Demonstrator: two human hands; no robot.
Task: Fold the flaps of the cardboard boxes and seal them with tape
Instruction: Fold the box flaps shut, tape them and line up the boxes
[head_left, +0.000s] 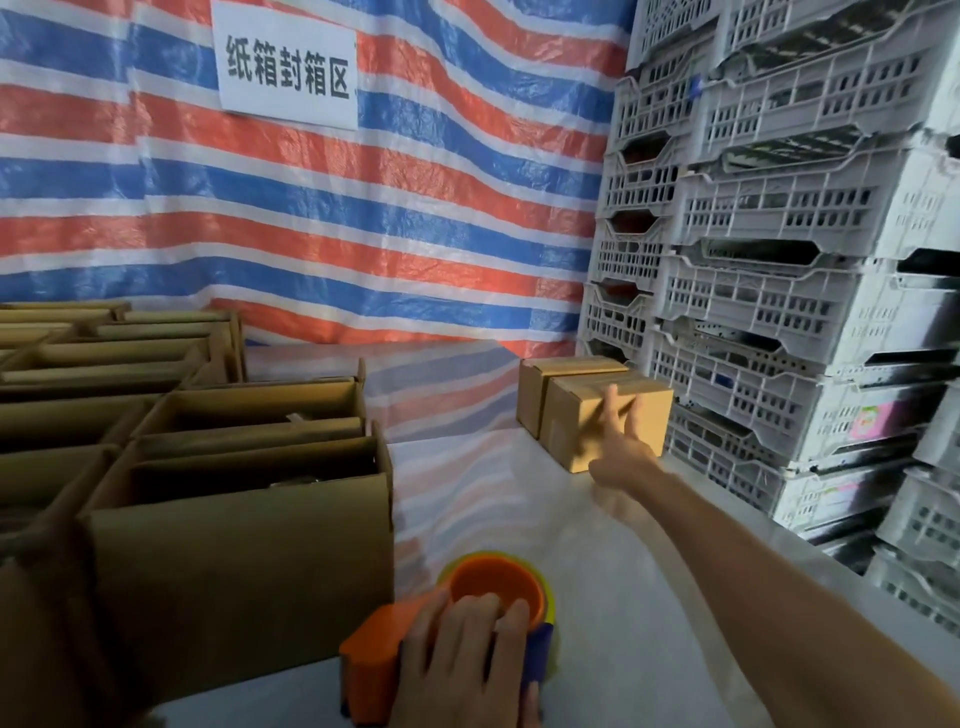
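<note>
Two hands in view, one tape dispenser, two closed boxes, and a block of open boxes.

Left hand (467, 662) at 6 o'clock, low in the view: fingers curled over the top of the tape dispenser (488, 579), gripping it. The dispenser is orange with blue and yellow parts and sits on the table (623, 597), just right of the nearest open box (239, 545).

Right hand (621, 449) at 4 o'clock, arm stretched out: fingers straight and spread wide, holding nothing, tips against the front face of the near closed box (582, 421).

Closed boxes, count two: the near one under the right hand, and the far closed box (540, 395) touching it at its 10 o'clock side. Both have flaps down and stand on the table close to the crates.

Open boxes at 8 to 9 o'clock: at least six, packed side by side in rows with flaps up. The far ones overlap, so the exact count cannot be told. They stand well apart from the right hand, and the nearest is beside the left hand.

White crates (779, 260) stacked at 2 to 4 o'clock. A striped tarp (363, 234) hangs behind with one white sign (288, 65) at 11 o'clock.
</note>
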